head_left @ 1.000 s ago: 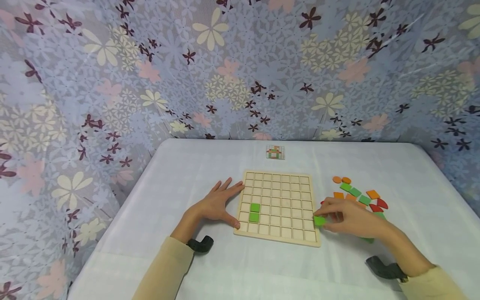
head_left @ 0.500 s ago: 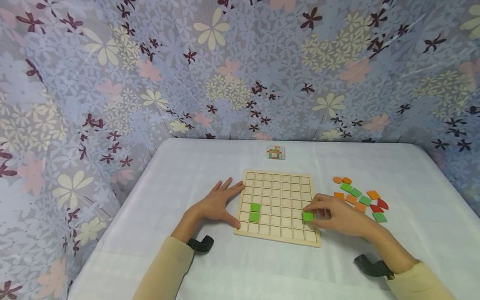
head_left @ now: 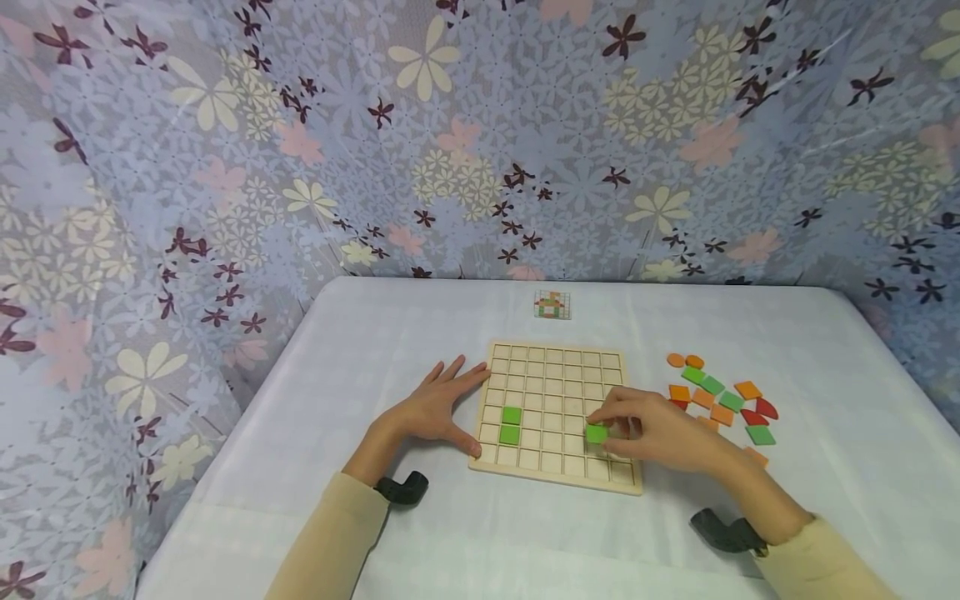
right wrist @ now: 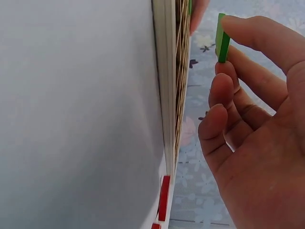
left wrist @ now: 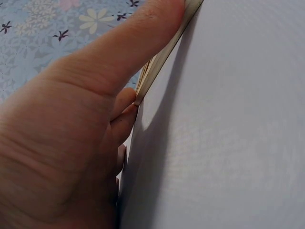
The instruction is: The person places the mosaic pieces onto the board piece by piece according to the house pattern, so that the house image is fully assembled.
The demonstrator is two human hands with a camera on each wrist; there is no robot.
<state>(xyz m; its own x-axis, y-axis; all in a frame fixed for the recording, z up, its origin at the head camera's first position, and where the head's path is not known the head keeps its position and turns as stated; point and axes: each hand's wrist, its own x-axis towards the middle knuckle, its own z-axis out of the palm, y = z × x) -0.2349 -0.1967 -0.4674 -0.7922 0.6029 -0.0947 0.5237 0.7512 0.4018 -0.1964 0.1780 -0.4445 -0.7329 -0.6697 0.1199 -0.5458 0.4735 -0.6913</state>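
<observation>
A wooden grid board [head_left: 552, 379] lies on the white table, with two light green square tiles [head_left: 511, 415] in cells near its lower left, one above the other. My left hand [head_left: 431, 410] is spread at the board's left side, thumb and fingertips touching its edge; the left wrist view shows the thumb on the rim [left wrist: 157, 67]. Over the right part of the board, my right hand [head_left: 656, 427] pinches another green square tile [head_left: 596, 434] between thumb and fingers. In the right wrist view that tile [right wrist: 222, 39] is held up off the board, its other fingers curled beneath.
Right of the board lie loose pieces: orange squares [head_left: 747, 390], green tiles [head_left: 760, 435], red curved pieces [head_left: 766, 407] and orange round ones [head_left: 676, 360]. A small printed pattern card [head_left: 552, 305] lies behind the board. A floral curtain [head_left: 480, 142] hangs beyond the table.
My right hand has carried the green tile leftward from the board's right edge to over its cells. More loose pieces show behind it. The left hand stays in place.
</observation>
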